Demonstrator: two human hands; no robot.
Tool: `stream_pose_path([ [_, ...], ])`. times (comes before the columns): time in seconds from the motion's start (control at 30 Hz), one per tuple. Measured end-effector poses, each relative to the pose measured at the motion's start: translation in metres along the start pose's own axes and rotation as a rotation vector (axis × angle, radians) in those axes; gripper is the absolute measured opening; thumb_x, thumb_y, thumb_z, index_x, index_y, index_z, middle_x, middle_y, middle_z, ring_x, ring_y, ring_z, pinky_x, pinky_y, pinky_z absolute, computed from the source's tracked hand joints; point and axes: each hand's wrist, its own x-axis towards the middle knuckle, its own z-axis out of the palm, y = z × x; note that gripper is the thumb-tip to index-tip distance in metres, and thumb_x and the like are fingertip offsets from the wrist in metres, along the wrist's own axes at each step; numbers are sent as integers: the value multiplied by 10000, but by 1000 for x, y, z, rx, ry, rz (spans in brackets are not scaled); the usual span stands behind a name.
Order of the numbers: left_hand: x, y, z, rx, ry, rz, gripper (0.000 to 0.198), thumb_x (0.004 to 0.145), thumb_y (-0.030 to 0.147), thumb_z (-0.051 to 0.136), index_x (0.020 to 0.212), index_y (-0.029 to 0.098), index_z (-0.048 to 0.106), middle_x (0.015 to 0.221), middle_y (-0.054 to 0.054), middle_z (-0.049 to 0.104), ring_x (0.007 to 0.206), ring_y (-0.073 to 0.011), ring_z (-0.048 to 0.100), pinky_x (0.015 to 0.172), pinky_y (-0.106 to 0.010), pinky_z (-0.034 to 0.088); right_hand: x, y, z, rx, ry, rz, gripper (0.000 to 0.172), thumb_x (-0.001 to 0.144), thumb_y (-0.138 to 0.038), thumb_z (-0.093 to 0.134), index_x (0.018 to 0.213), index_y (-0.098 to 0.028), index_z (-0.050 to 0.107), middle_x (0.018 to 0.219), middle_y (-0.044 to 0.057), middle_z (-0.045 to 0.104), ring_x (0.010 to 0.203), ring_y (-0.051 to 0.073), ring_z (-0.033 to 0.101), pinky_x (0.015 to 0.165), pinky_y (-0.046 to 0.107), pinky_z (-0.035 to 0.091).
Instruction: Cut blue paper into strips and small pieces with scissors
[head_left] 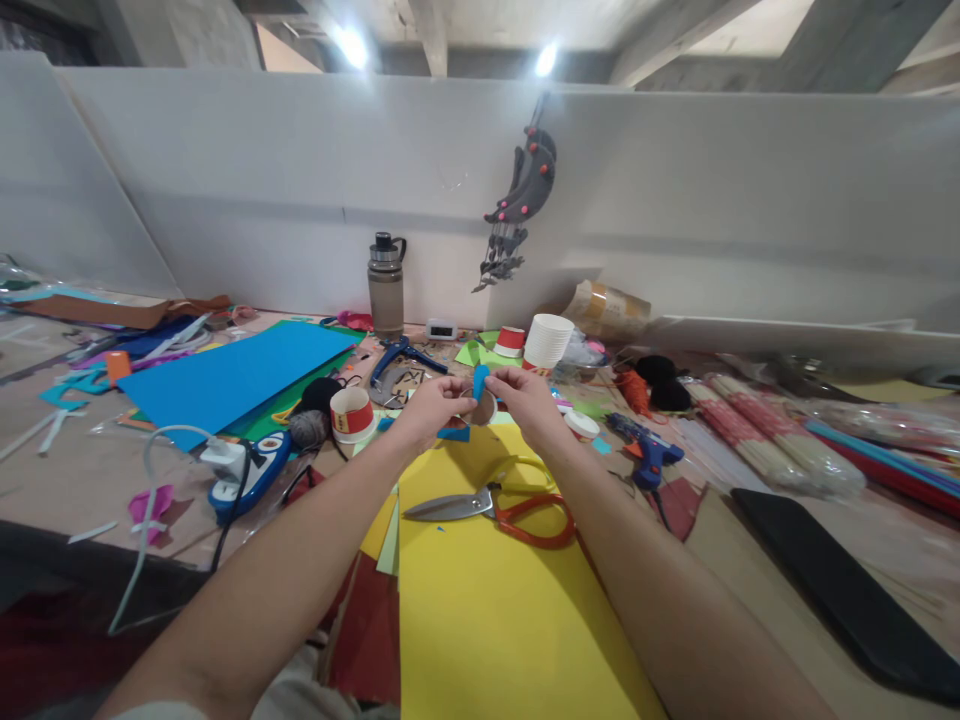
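Observation:
A small blue paper piece (481, 380) is pinched between my two hands above the back of a yellow sheet (480, 620). My left hand (437, 405) has its fingers closed at the piece's left side. From the right, my right hand (523, 398) closes on it as well. Just under the blue piece shows a small round item (486, 410) with a pale rim; whether a hand holds it too, I cannot tell. Large scissors (487, 503) with orange handles lie on the yellow sheet, blades pointing left. Beside my left hand stands a red-and-white paper cup (352, 415).
A glue gun (649, 450) and a black phone-like slab (847, 590) lie on the right. Stacked paper cups (548, 340) and a water bottle (386, 290) stand at the back. On the left are a large blue sheet (247, 375) and a power strip (251, 475) with cables.

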Motion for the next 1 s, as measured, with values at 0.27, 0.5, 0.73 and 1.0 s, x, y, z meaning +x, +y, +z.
stream_pose_path([
  [0.27,-1,1,0,4,5,-3,338,548,282,818,805,134,655,771,-34,638,631,-97,575,529,-201,442,-3,-5,1,32,-18,30,302,624,-466,718,688,-190,616,653,-11,596,589,124,522,567,273,460],
  [0.5,2,0,-1,-29,20,-17,328,538,287,829,766,137,647,739,-29,617,622,-95,560,497,-183,432,-5,-10,1,84,-36,56,375,653,-557,671,686,-191,595,673,5,594,622,134,544,569,276,483],
  [0.73,3,-3,-3,-24,-4,-14,318,542,290,830,765,139,662,727,-28,618,616,-90,554,513,-183,439,-5,-9,1,80,-34,70,371,652,-550,682,666,-193,584,656,0,579,616,133,535,566,273,484],
  [1.0,3,-3,-3,-6,1,-39,362,530,305,842,808,140,679,767,-39,643,631,-104,585,513,-195,457,-3,-3,1,52,-30,82,373,599,-533,729,672,-194,592,642,-6,587,582,129,530,554,280,493],
])
